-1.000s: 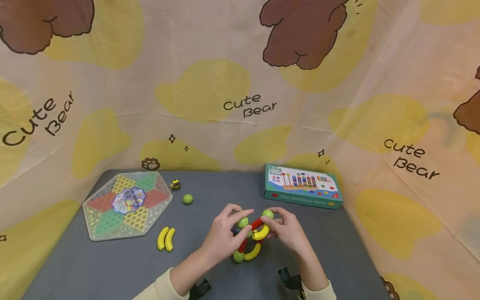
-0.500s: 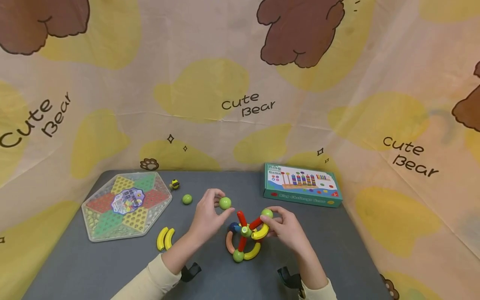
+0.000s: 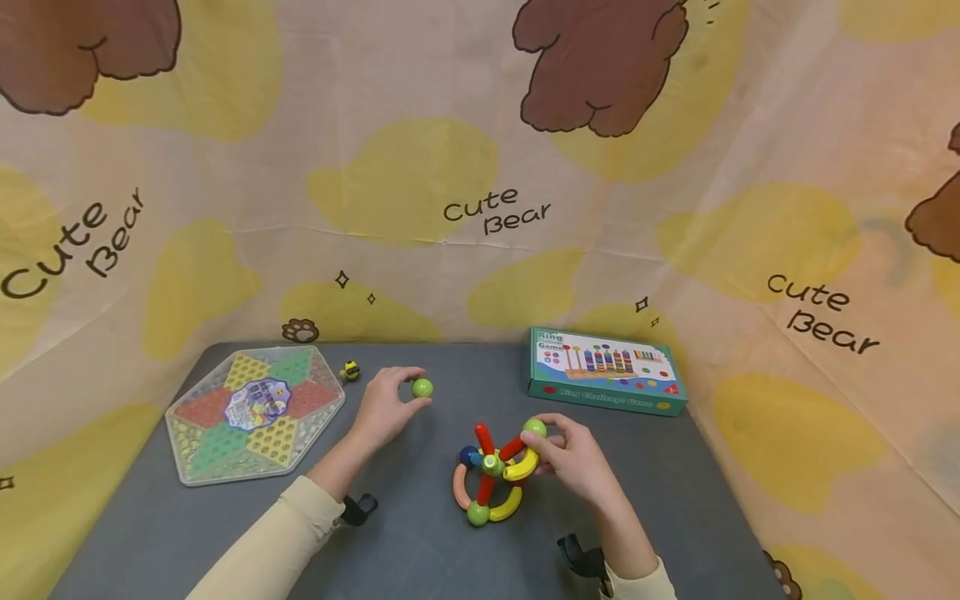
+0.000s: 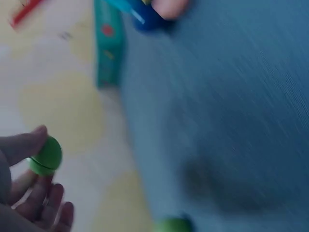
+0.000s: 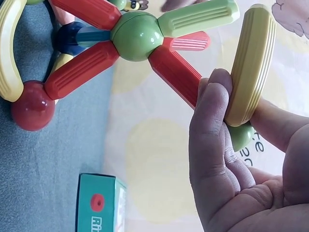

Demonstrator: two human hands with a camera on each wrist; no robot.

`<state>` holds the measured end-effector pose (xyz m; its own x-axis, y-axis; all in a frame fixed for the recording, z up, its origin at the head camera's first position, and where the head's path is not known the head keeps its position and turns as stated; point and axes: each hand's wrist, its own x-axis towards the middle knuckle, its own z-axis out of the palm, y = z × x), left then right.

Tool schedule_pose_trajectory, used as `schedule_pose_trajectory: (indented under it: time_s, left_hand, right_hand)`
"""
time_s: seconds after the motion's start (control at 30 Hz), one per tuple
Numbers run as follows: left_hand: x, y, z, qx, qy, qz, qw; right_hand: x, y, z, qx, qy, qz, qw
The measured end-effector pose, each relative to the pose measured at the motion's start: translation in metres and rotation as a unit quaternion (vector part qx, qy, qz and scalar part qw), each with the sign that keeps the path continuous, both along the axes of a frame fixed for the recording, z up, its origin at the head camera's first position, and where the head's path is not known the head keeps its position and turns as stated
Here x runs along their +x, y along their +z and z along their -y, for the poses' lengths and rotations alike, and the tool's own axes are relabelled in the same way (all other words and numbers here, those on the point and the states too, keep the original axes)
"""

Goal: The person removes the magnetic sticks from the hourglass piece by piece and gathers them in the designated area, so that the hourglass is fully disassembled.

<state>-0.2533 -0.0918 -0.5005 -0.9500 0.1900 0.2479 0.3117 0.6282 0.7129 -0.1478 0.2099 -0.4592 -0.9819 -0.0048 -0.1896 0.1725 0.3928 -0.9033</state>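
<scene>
My left hand [image 3: 384, 410] pinches a green ball [image 3: 422, 388] between thumb and fingers, above the table left of the built piece. In the left wrist view the ball [image 4: 48, 155] sits at the fingertips. My right hand [image 3: 576, 457] grips a corner of a construction of balls and rods [image 3: 486, 487] by its green ball [image 3: 535, 427] and a yellow curved rod [image 3: 521, 465]. The right wrist view shows red rods [image 5: 82, 71] and a pale green rod [image 5: 198, 18] meeting at a central green ball [image 5: 136, 36], plus a red ball [image 5: 33, 106].
A hexagonal board game [image 3: 255, 408] lies at the left, with a small bee figure [image 3: 350, 371] beside it. A teal Ring Challenge Game box [image 3: 606, 372] stands at the back right. Another green ball [image 4: 174, 225] shows at the bottom of the left wrist view. Patterned cloth hangs behind the table.
My left hand has lifted a green ball off the construction and carried it left and back. Its arm now covers the two loose yellow curved rods. The right hand stays in place.
</scene>
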Motion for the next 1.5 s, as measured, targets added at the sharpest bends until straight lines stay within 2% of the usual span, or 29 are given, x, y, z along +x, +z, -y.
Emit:
schedule_pose_trajectory:
  time_s: [0.13,0.2,0.33,0.43,0.57,1.17,1.33,1.5]
  left_hand:
    - [-0.023,-0.021,0.02,-0.016,0.002,0.023,0.9996]
    - [-0.031,-0.027,0.027,-0.02,-0.003,0.031,0.9993]
    - [-0.041,-0.034,0.034,-0.025,-0.022,0.045,0.9984]
    - [-0.045,-0.038,0.037,-0.027,-0.028,0.062,0.9973]
    - [-0.047,-0.042,0.04,-0.03,-0.027,0.079,0.996]
    - [-0.052,-0.059,0.051,-0.039,-0.04,0.117,0.9916]
    - [-0.053,-0.058,0.051,-0.035,-0.046,0.106,0.9927]
    - [-0.048,-0.05,0.045,-0.03,-0.046,0.055,0.997]
  right_hand:
    - [0.0,-0.001,0.0,-0.001,0.002,0.004,1.0]
    - [-0.001,-0.002,-0.001,0.0,0.003,0.005,1.0]
    - [-0.001,-0.002,-0.001,-0.001,0.0,0.006,1.0]
    - [0.0,-0.002,-0.001,-0.002,-0.002,0.007,1.0]
    - [0.0,-0.002,-0.001,-0.003,-0.001,0.004,1.0]
    - [0.002,0.0,0.002,-0.013,0.003,-0.01,0.9999]
    - [0.002,-0.001,0.001,-0.012,0.004,-0.011,0.9999]
    - [0.002,0.0,0.001,-0.011,0.004,-0.009,0.9999]
